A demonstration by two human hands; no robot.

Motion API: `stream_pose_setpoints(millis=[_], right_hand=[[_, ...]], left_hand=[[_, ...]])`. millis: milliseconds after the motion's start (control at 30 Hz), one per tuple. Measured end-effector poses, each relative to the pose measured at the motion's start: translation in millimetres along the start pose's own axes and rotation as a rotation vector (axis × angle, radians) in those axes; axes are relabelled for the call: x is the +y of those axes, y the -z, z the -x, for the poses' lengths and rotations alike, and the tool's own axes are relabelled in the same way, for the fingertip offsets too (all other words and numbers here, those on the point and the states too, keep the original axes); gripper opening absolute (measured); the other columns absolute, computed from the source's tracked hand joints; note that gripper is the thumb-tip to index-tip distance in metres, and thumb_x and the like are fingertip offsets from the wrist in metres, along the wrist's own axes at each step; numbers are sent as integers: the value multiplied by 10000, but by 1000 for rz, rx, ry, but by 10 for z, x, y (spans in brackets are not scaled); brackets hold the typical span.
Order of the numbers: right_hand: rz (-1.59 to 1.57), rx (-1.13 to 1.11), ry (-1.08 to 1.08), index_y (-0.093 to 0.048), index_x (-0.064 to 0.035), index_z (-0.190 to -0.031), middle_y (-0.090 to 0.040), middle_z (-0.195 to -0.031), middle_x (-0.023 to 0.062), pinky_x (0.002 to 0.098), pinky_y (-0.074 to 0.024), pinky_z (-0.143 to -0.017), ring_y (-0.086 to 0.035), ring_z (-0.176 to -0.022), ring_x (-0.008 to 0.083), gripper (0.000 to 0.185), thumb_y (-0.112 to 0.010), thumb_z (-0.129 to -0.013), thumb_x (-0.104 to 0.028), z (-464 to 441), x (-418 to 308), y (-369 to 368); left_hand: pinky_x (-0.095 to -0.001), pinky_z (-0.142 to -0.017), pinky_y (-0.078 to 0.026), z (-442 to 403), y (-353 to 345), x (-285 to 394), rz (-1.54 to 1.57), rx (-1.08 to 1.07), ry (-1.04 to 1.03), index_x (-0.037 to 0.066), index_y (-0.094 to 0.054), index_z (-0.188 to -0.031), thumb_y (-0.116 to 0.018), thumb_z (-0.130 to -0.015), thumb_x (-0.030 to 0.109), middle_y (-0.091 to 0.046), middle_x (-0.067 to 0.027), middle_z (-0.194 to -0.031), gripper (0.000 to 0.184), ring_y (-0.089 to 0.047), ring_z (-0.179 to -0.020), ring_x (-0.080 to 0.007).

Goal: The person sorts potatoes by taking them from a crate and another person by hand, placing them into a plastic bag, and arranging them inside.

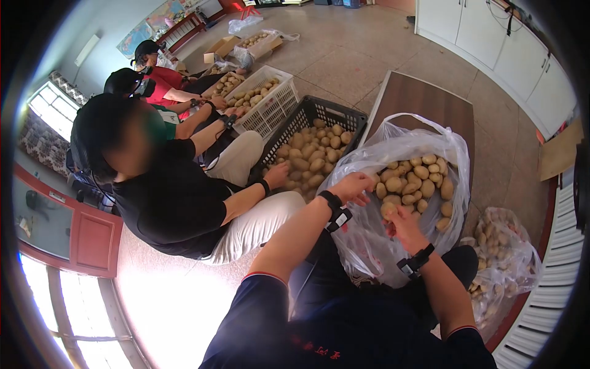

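Note:
A large clear plastic bag [362, 237] lies open in front of me, with a heap of potatoes [415, 181] inside. At the near side of the heap, my right hand [407, 226] closes its fingers on one potato [388, 210]. My left hand [354, 188] is over the bag's left part, beside the heap. Its fingers are partly spread, and I see nothing in them. Left of the bag stands a black plastic crate [353, 114] holding many potatoes. Both my wrists wear dark bands with small devices.
A co-worker in black [166, 197] sits close on my left, one hand at the crate. Two more people sit beyond, by a white crate [286, 101] of potatoes. A brown board [424, 101] lies under the bag. More bagged potatoes [501, 246] are at my right.

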State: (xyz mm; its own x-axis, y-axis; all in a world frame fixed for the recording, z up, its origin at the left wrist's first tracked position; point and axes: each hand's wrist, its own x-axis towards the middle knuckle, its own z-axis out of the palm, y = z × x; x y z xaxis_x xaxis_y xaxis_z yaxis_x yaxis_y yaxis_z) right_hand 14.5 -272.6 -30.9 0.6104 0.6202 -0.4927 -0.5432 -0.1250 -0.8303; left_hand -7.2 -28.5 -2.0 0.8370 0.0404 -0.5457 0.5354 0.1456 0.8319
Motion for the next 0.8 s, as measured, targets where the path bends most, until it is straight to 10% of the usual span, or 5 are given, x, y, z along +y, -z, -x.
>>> stream_pose_setpoints(millis=[600,800], right_hand=[[214,-92,163,-526,-52,-1207,-533,-730,-4,216,-378,-449,-474,-519,68,311,-531,-992,-277,-190,-87,-287],[316,-123,170,-582,-57,-1113,-593,-837,5,207,-403,-512,-502,-597,62,257,-553,-988,-281,-133,-211,-282]], left_hand=[[-316,-607,-573,101,-176,72,-85,-293,85,-5,-561,-1163,-605,-948,299,-656,-128,-951,375,-685,-732,-216],[-330,-781,-564,-45,-106,-89,-114,-365,48,20,-595,-1206,-655,-912,281,-632,-105,-1115,397,-642,-999,-216]])
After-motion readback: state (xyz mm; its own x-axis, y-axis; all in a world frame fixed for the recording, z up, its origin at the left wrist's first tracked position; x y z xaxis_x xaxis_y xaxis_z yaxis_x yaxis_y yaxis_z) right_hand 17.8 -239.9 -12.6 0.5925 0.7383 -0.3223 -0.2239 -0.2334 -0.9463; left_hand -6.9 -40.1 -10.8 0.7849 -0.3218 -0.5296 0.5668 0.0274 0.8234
